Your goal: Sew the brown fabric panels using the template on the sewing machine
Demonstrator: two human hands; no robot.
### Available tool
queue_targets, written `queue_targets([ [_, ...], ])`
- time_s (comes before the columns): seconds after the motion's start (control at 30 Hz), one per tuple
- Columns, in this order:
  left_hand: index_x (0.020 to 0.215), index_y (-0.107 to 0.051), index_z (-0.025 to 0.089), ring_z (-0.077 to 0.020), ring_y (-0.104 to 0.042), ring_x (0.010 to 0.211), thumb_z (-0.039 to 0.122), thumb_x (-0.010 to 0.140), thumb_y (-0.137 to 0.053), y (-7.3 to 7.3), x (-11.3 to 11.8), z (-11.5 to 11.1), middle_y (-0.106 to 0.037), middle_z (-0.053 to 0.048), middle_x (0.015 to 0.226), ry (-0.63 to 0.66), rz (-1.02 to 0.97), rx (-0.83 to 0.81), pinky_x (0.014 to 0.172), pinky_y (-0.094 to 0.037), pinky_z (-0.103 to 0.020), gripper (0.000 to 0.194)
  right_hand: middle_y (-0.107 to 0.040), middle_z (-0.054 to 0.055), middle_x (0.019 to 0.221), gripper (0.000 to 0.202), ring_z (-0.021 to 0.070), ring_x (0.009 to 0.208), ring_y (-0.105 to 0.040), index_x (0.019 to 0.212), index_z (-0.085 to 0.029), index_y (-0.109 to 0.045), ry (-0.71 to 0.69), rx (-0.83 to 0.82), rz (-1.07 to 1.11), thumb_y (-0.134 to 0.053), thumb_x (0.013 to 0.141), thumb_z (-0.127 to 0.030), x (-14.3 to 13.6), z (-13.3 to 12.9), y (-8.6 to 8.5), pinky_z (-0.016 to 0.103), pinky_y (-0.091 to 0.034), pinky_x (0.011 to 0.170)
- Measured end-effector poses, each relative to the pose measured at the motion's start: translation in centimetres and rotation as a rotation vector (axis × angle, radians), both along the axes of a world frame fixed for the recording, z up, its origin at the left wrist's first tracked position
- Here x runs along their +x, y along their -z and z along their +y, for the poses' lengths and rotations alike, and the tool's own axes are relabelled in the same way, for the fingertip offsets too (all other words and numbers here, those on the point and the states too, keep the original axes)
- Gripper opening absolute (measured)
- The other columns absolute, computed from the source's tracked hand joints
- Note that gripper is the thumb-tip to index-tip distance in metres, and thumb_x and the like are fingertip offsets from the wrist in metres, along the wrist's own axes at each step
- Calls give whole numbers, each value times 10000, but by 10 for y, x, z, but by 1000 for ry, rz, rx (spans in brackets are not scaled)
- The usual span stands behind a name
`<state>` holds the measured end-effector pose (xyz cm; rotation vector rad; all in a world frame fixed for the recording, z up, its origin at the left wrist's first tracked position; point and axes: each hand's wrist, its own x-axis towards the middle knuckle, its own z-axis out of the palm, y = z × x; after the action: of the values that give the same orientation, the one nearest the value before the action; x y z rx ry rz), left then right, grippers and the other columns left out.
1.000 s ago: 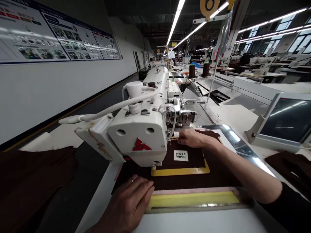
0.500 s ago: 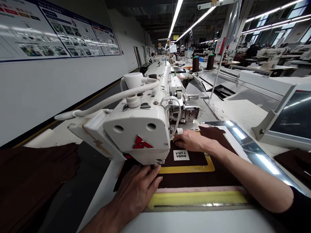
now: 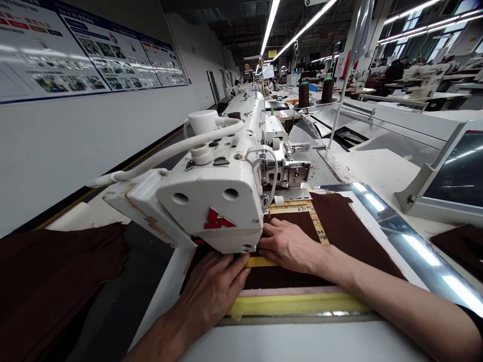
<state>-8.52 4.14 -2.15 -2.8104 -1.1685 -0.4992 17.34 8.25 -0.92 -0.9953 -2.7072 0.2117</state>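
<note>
Dark brown fabric [image 3: 339,211] lies flat under the head of a white sewing machine [image 3: 209,201]. On it rests a yellow frame [image 3: 319,227] with handwritten marks, its lower strip partly covered by my hands. My left hand [image 3: 215,286] lies on the fabric at the frame's lower left edge, fingers stretched out below the machine head. To its right, my right hand [image 3: 285,245] rests on the fabric inside the frame, its fingertips partly hidden behind the machine head. The white label is out of sight. A yellow strip [image 3: 302,304] runs along the near edge.
More brown fabric [image 3: 56,271] is piled at the left. A screen [image 3: 456,171] stands at the right, with another brown piece [image 3: 460,246] below it. Two thread cones [image 3: 304,94] are behind the machine, and a thin pole [image 3: 341,110] rises at the right.
My right hand has moved nearer, down and slightly left, off the frame's upper area and over the spot where the label showed. My left hand has stayed nearly in place.
</note>
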Motion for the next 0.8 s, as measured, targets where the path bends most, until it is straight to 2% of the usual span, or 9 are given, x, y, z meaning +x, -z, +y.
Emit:
queue_targets([
  [0.1, 1314, -680, 195, -240, -695, 975, 256, 1055, -531, 1, -14, 1, -741, -80, 1067, 38, -121, -54, 881, -561, -377, 305, -588, 69, 1097, 198, 202, 902, -468, 959, -217, -712, 15, 3, 10, -552, 1045, -297, -4, 3, 9, 327, -391, 821],
  [0.2, 1344, -666, 207, -215, -695, 1004, 250, 1056, -541, 1, -21, 0, -734, -78, 1089, 43, -160, -61, 908, -547, -332, 317, -583, 64, 1099, 193, 202, 898, -457, 964, -225, -718, 21, 6, 21, -560, 1041, -304, -4, 5, 9, 324, -380, 804],
  [0.37, 1424, -613, 216, -207, -716, 780, 334, 1064, -525, -7, -9, 2, -754, -40, 878, 65, 6, -87, 759, -567, -330, 389, -582, 61, 1047, 189, 206, 882, -450, 972, -226, -722, 31, 6, 28, -568, 1039, -312, -3, 3, 7, 322, -375, 777],
  [0.43, 1421, -611, 238, -211, -741, 788, 348, 1059, -524, -13, -2, 4, -787, -32, 940, 61, 55, -125, 744, -577, -324, 388, -579, 61, 1038, 197, 208, 887, -452, 971, -224, -723, 29, 8, 32, -565, 1041, -319, -3, 2, 7, 322, -376, 773],
  [0.53, 1367, -645, 274, -235, -772, 900, 353, 1045, -539, -17, 4, 7, -798, -19, 1090, 16, 92, -165, 782, -601, -332, 347, -586, 70, 1073, 204, 210, 899, -462, 992, -222, -726, 26, 15, 42, -558, 1044, -325, -3, 3, 9, 332, -381, 789],
  [0.63, 1339, -657, 272, -244, -775, 943, 356, 1033, -559, -13, -1, 8, -792, -11, 1133, 25, 73, -149, 813, -616, -336, 332, -607, 69, 1091, 197, 209, 895, -477, 1019, -229, -736, 13, 18, 50, -566, 1036, -326, -3, 5, 9, 336, -386, 787],
  [0.73, 1290, -687, 267, -209, -769, 951, 298, 1037, -551, -4, -19, 12, -792, -15, 1122, 86, -45, -78, 854, -610, -288, 289, -628, 53, 1040, 174, 213, 865, -489, 1008, -246, -747, 6, 21, 58, -600, 1011, -339, -4, 6, 8, 328, -382, 719],
  [0.8, 1206, -728, 269, -200, -765, 938, 263, 1033, -549, 1, -32, 21, -797, -20, 1067, 61, -99, -54, 861, -605, -267, 249, -637, 48, 1036, 167, 217, 857, -499, 988, -256, -749, 11, 30, 68, -609, 1000, -348, -4, 7, 6, 327, -370, 678],
])
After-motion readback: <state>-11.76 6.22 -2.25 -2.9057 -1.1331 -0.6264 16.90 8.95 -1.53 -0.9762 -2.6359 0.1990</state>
